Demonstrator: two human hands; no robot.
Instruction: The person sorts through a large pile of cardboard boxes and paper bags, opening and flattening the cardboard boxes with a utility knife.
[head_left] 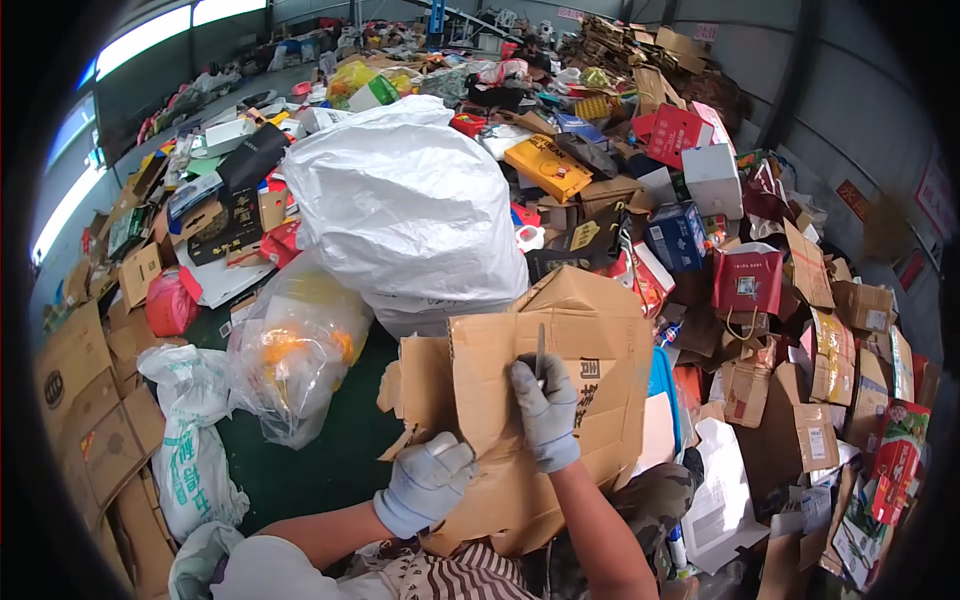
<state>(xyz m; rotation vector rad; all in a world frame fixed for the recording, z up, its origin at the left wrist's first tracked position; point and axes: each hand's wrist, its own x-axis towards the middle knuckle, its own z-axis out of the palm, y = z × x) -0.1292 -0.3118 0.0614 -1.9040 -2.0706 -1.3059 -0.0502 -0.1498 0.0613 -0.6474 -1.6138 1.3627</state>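
A large brown cardboard box [605, 400], partly flattened and printed with dark characters, lies in front of me over my lap. My left hand [428, 484], in a pale work glove, is closed on the box's lower left edge, near a torn flap [425, 375]. My right hand [547, 412], gloved too, is wrapped round a knife [541, 345] and lies against the cardboard. The thin blade points up and away from me, and the handle is mostly hidden in the glove.
A big white woven sack [400, 200] bulges just beyond the box. To its left are a clear plastic bag [295, 350] with orange contents and a smaller white sack [192, 440]. Mixed cartons surround me, including a yellow box [548, 168] and a dark red bag [747, 280].
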